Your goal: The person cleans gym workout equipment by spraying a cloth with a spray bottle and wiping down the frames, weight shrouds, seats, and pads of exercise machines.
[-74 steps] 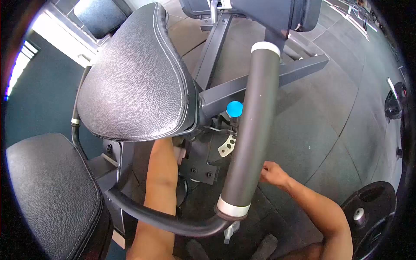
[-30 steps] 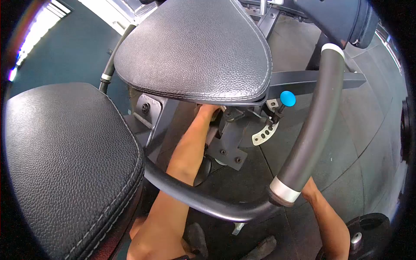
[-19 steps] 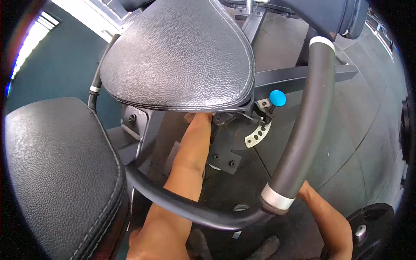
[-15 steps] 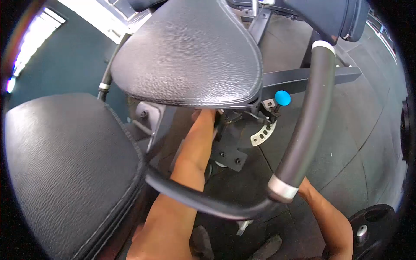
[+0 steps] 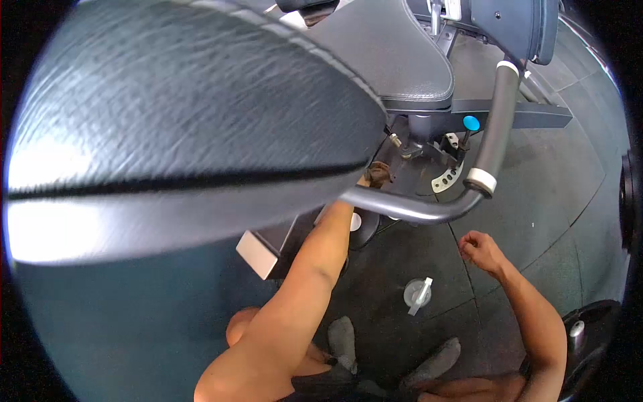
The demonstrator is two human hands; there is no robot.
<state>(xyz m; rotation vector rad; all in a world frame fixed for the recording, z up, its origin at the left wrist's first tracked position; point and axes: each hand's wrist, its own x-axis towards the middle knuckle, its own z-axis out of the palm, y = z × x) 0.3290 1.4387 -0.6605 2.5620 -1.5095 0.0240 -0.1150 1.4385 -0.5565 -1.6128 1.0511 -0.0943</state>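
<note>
My left hand (image 5: 376, 175) reaches up under the black seat pad (image 5: 395, 53) of a gym machine. It sits among the metal parts of the seat post (image 5: 420, 130), just behind the curved grey bar (image 5: 402, 208). The bar and blur hide its fingers. My right hand (image 5: 479, 249) hangs free over the rubber floor below the bar's foam grip (image 5: 499, 114), fingers curled in, with nothing in it. A blue knob (image 5: 471, 122) and a white perforated plate (image 5: 444, 179) sit beside the post.
A large black back pad (image 5: 174, 114), blurred, fills the upper left. A white foot piece (image 5: 416, 293) rests on the dark floor. A weight plate (image 5: 581, 335) lies at the bottom right. My socked feet (image 5: 345, 338) are below.
The view has dropped and pulled back, so the back pad now covers most of the left. My right hand has come off the foam grip's lower end and hangs free. My left arm stays under the seat.
</note>
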